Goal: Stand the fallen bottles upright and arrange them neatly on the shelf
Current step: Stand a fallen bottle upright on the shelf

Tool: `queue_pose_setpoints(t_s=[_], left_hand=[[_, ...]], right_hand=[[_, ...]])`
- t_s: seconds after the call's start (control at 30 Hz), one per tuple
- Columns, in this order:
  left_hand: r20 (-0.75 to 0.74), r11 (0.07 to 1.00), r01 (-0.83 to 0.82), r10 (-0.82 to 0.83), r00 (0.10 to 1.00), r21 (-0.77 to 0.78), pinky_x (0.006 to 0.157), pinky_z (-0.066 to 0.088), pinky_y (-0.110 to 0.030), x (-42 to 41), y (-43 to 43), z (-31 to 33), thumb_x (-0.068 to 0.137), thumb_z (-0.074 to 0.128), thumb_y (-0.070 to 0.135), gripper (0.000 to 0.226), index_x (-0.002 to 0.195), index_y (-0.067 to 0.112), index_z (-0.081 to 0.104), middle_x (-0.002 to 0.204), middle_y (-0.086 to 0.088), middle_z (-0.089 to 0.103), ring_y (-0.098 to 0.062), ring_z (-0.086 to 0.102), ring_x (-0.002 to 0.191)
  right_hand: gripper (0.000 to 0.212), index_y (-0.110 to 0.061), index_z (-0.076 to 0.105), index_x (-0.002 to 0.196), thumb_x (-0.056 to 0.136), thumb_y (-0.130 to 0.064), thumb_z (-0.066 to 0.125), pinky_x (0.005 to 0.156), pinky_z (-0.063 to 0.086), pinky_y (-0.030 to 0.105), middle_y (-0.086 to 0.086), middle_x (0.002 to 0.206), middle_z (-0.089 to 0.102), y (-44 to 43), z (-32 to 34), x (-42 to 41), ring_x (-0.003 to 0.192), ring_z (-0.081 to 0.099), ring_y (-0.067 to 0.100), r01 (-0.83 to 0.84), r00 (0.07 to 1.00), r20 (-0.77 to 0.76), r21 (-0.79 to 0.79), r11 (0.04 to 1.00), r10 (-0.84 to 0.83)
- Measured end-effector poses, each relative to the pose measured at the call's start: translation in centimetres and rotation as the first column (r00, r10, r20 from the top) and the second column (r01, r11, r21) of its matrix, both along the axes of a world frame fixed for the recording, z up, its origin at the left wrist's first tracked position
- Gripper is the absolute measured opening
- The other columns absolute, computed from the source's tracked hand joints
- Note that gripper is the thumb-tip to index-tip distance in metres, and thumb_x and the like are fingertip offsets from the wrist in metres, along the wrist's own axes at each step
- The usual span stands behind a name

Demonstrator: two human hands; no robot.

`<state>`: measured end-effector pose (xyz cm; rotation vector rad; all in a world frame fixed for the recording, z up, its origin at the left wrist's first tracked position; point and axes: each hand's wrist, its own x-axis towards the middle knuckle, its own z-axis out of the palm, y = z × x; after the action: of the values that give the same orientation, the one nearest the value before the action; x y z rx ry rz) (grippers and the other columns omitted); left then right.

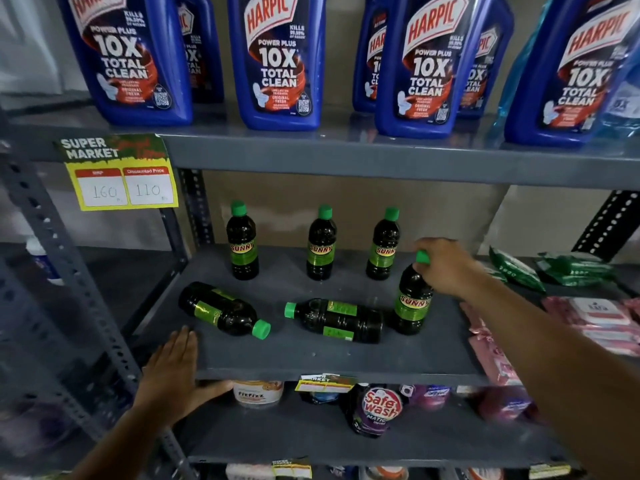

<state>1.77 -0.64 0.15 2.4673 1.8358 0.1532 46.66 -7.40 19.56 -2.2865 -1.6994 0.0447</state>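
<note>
Three dark Sunny bottles with green caps stand upright along the back of the grey middle shelf: left, middle, right. Two more lie on their sides near the front: one at the left with its cap toward the front right, one in the middle with its cap pointing left. A further bottle stands upright at the front right, and my right hand grips its neck and cap. My left hand rests flat on the shelf's front left edge, holding nothing.
Large blue Harpic bottles fill the shelf above. A yellow price tag hangs from that shelf's edge. Green packets and pink packs lie to the right. Detergent pouches and a tub sit on the shelf below.
</note>
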Motion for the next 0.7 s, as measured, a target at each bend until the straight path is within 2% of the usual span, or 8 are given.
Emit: queue_pose_setpoints(t_s=[0.1, 0.23, 0.33, 0.43, 0.5, 0.57, 0.63, 0.7], left_hand=[[-0.025, 1.000, -0.021, 0.022, 0.999, 0.010, 0.118, 0.013, -0.043, 0.3, -0.5, 0.4, 0.053, 0.029, 0.099, 0.138, 0.150, 0.004, 0.006, 0.160, -0.014, 0.005, -0.028, 0.007, 0.147], [-0.023, 1.000, -0.021, 0.021, 1.000, 0.007, 0.116, 0.018, -0.046, 0.2, -0.7, 0.5, 0.053, 0.028, 0.099, 0.138, 0.149, 0.002, 0.013, 0.159, -0.016, 0.013, -0.031, 0.014, 0.146], [-0.021, 1.000, -0.005, 0.005, 1.000, -0.009, 0.113, 0.027, -0.051, 0.0, -0.4, 0.1, 0.054, 0.026, 0.100, 0.136, 0.146, -0.001, 0.026, 0.154, -0.020, 0.027, -0.035, 0.026, 0.142], [-0.023, 0.999, 0.007, -0.008, 1.000, -0.038, 0.108, 0.033, -0.054, -0.2, -0.3, -0.2, 0.057, 0.025, 0.098, 0.132, 0.142, -0.002, 0.034, 0.150, -0.022, 0.034, -0.038, 0.033, 0.138], [-0.023, 0.999, 0.017, -0.018, 1.000, -0.039, 0.106, 0.035, -0.055, -0.3, -0.1, -0.3, 0.058, 0.026, 0.097, 0.130, 0.140, -0.003, 0.037, 0.148, -0.023, 0.038, -0.039, 0.037, 0.136], [-0.027, 0.999, 0.021, -0.022, 0.999, -0.036, 0.103, 0.038, -0.056, -0.4, 0.1, -0.3, 0.057, 0.030, 0.095, 0.128, 0.139, -0.003, 0.039, 0.146, -0.023, 0.042, -0.040, 0.040, 0.133], [-0.036, 0.999, 0.017, -0.019, 0.999, -0.043, 0.102, 0.040, -0.056, -0.5, 0.5, -0.3, 0.055, 0.037, 0.091, 0.126, 0.140, -0.003, 0.038, 0.146, -0.022, 0.041, -0.039, 0.040, 0.134], [-0.039, 0.998, -0.002, 0.000, 0.999, -0.060, 0.105, 0.038, -0.055, -0.4, 0.5, -0.2, 0.055, 0.037, 0.089, 0.127, 0.143, -0.002, 0.032, 0.150, -0.021, 0.036, -0.037, 0.036, 0.137]], right_hand=[[0.034, -0.024, 0.060, 0.122, 0.089, -0.020, 0.063, 0.080, 0.049, 0.033, 0.012, 0.117, 0.065, 0.6, -0.1, -0.1, 0.091, 0.058, 0.027, -0.022, 0.999, -0.027, 0.009, 1.000, 0.022], [0.030, -0.029, 0.061, 0.116, 0.087, -0.023, 0.066, 0.082, 0.053, 0.038, 0.008, 0.118, 0.065, 0.4, -0.5, 0.4, 0.097, 0.061, 0.028, -0.024, 0.998, -0.060, 0.045, 0.999, 0.027], [0.027, -0.026, 0.062, 0.114, 0.088, -0.021, 0.067, 0.081, 0.050, 0.036, 0.010, 0.117, 0.063, 0.3, -0.7, 0.7, 0.097, 0.060, 0.028, -0.046, 0.996, -0.079, 0.066, 0.997, 0.051], [0.028, -0.028, 0.062, 0.114, 0.088, -0.020, 0.066, 0.086, 0.047, 0.035, 0.010, 0.120, 0.062, 0.5, -1.2, 1.2, 0.105, 0.059, 0.030, -0.067, 0.986, -0.145, 0.112, 0.991, 0.083], [0.041, -0.027, 0.055, 0.127, 0.087, -0.022, 0.067, 0.092, 0.046, 0.036, 0.011, 0.128, 0.059, 0.6, -1.5, 1.3, 0.110, 0.058, 0.030, -0.060, 0.974, -0.210, 0.141, 0.988, 0.089], [0.074, -0.022, 0.037, 0.142, 0.079, -0.032, 0.076, 0.100, 0.045, 0.042, 0.012, 0.138, 0.050, 0.3, -2.6, 0.9, 0.121, 0.052, 0.031, 0.012, 0.949, -0.311, 0.182, 0.983, 0.046], [0.099, -0.017, 0.030, 0.141, 0.063, -0.042, 0.086, 0.101, 0.041, 0.044, 0.013, 0.139, 0.042, -0.3, -4.6, 0.1, 0.126, 0.044, 0.031, 0.150, 0.905, -0.420, 0.172, 0.974, -0.065], [0.100, -0.015, 0.035, 0.132, 0.054, -0.041, 0.091, 0.097, 0.044, 0.043, 0.012, 0.132, 0.045, -0.5, -7.2, -0.4, 0.121, 0.047, 0.030, 0.242, 0.853, -0.502, 0.140, 0.960, -0.142]])
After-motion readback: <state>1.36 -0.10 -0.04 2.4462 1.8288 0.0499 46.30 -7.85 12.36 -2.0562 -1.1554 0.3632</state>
